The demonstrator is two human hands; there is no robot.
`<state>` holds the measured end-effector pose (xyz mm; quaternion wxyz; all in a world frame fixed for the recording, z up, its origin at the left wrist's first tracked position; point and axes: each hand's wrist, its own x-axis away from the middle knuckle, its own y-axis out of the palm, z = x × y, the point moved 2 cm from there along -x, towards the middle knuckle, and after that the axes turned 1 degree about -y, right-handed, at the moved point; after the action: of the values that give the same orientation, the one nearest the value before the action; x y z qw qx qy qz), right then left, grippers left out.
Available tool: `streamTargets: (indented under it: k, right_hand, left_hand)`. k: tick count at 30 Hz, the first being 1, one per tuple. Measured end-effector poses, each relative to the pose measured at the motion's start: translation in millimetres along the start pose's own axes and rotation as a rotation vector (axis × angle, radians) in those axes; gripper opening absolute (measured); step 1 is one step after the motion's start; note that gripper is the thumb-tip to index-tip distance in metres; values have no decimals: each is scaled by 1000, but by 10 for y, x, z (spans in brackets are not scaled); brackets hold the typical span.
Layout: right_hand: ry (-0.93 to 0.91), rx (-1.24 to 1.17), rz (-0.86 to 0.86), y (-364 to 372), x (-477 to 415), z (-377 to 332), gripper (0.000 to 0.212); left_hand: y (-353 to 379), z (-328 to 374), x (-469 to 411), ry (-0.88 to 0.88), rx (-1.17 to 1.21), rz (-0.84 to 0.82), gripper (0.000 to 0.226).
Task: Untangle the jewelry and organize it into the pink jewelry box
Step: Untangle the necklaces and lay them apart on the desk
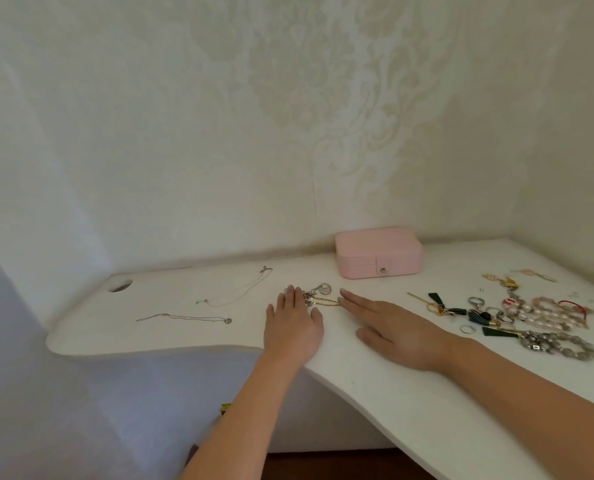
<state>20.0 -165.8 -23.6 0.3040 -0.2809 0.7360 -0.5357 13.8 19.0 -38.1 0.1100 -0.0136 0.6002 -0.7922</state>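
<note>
**Tangle between two flat hands, box beyond**

Closest, by the front edge of the bench (375,393): left hand (293,323) and right hand (392,329), both palm down, fingers straight and close together, gripping nothing. Angled toward each other, fingertips aimed at one spot.

Just past those fingertips, in the gap between them: the tangled jewelry (318,295), a small knot of silver pieces with a ring-shaped part on its far side and a gold strand trailing toward the right hand. Long axis of that strand roughly parallel to the front edge, running from one hand to the other. Knot touching the inner side of the left fingers, or very nearly. Right fingertips at the strand's free end. Crossings too fine to make out.

About equally near to both hands, so judged a two-handed job: probably pin the knot with the left and draw the gold strand out rightward along its own line.

Toward the left edge, well apart from the hands: two thin chains (184,318), laid out straight and separate. Toward the right edge: a heap of bracelets, rings and tassels (531,317), not yet sorted.

Farthest, against the back edge, beyond the tangle and a little right of it: the pink jewelry box (378,252), lid down, clasp facing forward. To be opened before anything goes in.
</note>
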Motion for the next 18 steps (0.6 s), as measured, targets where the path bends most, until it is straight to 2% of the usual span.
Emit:
streamTargets:
  k: [4,8,14,18]
  right_hand:
    - [38,-1,-75,70,-94,-92,59]
    - [49,30,2,24,-58,-103,58]
    - [10,12,30,7,30,-38,55]
    - [-31,-3,-17,36,-19,-84,51]
  left_hand:
    - [13,35,96,67,-7,-22,55]
    - [20,37,277,154,53,-17,49]
    - [13,-66,452,309,262,50,24]
    - [-14,-43,485,331,310,74,15]
